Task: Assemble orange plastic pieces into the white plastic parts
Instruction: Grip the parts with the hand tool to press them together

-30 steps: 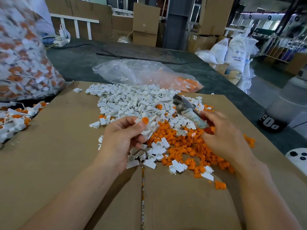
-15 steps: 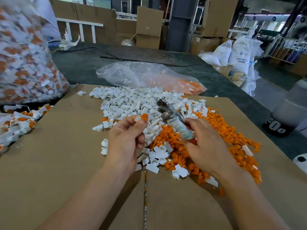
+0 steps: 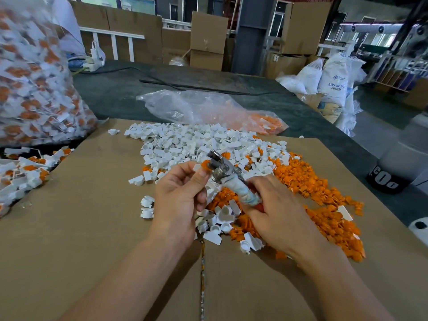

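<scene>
My left hand (image 3: 178, 195) pinches a small white part with an orange piece (image 3: 204, 163) set in its top, between thumb and fingertips. My right hand (image 3: 275, 209) grips the cloth-wrapped handle of a small metal hammer (image 3: 222, 169). The hammer's head lies right beside the orange piece. Behind the hands a pile of loose white parts (image 3: 185, 144) spreads over the cardboard sheet (image 3: 69, 228). Loose orange pieces (image 3: 324, 205) lie heaped to the right, partly under my right hand.
A big clear bag of assembled white-and-orange parts (image 3: 34, 89) stands at the left, with more assembled parts (image 3: 20, 174) spilled below it. A crumpled clear bag holding orange pieces (image 3: 208, 110) lies behind the pile. A dark table edge runs along the right.
My right hand has swung the hammer leftward, bringing its head up against the orange piece held in my left hand. My left hand has stayed in about the same place.
</scene>
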### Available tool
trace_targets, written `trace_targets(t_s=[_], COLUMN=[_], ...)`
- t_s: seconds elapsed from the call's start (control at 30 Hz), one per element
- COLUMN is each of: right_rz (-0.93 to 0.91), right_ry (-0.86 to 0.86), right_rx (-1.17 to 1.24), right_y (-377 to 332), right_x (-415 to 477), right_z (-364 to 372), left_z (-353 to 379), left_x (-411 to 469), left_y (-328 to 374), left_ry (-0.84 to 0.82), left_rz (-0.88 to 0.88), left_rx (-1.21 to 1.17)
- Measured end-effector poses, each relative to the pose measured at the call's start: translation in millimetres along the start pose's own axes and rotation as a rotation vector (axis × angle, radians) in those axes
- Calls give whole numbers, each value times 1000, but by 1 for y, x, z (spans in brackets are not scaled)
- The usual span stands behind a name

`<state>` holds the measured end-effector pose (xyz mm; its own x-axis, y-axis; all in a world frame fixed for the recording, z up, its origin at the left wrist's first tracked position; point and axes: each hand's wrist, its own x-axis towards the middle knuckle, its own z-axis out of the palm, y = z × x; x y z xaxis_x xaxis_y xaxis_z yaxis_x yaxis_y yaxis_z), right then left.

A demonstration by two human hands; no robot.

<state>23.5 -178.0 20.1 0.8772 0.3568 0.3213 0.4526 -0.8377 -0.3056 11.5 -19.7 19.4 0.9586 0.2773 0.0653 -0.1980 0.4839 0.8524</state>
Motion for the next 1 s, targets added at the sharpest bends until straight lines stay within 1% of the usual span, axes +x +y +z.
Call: trace_targets(t_s=[0.23,0.4,0.7,1.0], right_rz=[6,14,42,44], right_ry=[-67,-109,-159,-136], right_rx=[11,62,105,48], right_y=[-2,-4,-9,-12], right_x=[-1,-2,0,0], right_z=[-3,-5,-3,-1], left_z=[-1,-2,-2,-2], left_x=[2,3,2,1], left_y=[-2,-2,-4,-3], left_ry=[-6,-13,-5,9], left_rz=[-6,-5,51,62], left_rx=[17,11,35,45])
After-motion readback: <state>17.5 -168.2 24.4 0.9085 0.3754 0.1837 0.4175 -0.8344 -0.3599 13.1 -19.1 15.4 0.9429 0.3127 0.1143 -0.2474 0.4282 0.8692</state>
